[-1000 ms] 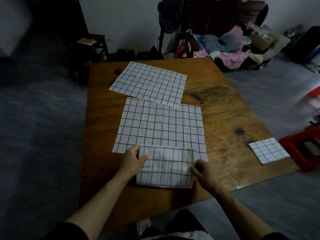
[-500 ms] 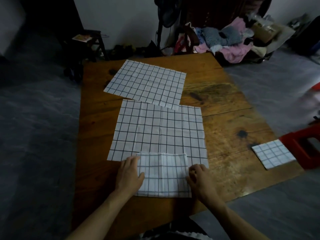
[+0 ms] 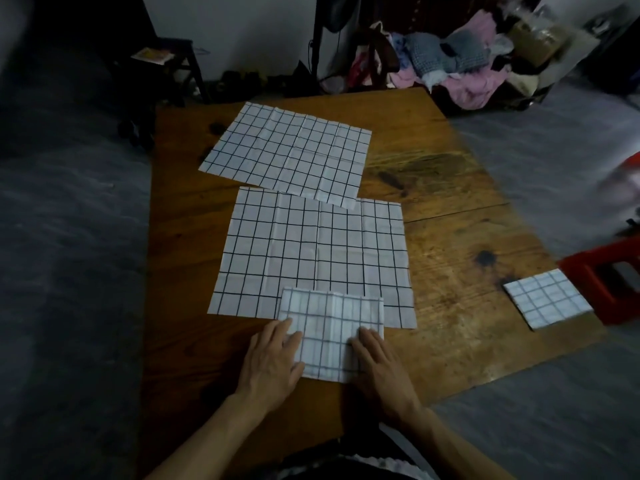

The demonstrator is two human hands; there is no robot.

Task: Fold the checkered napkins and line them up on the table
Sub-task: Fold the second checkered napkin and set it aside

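Note:
A folded checkered napkin [image 3: 332, 317] lies at the near edge of the wooden table [image 3: 446, 271], overlapping the front of a spread-out napkin [image 3: 311, 251]. My left hand [image 3: 272, 362] rests flat on the folded napkin's left edge. On its right part my right hand [image 3: 379, 365] presses down flat, fingers together. A second unfolded napkin [image 3: 291, 150] lies further back, its near corner overlapping the middle one. A small folded napkin [image 3: 547, 297] sits at the table's right edge.
A red plastic stool [image 3: 609, 282] stands just right of the table by the small folded napkin. Behind the table are a pile of clothes [image 3: 460, 71], a fan stand [image 3: 317, 46] and a dark stool [image 3: 166, 64]. Grey floor surrounds the table.
Both hands slid from the folded napkin's side edges onto its top and lie flat on it. The camera view moved closer and tilted down.

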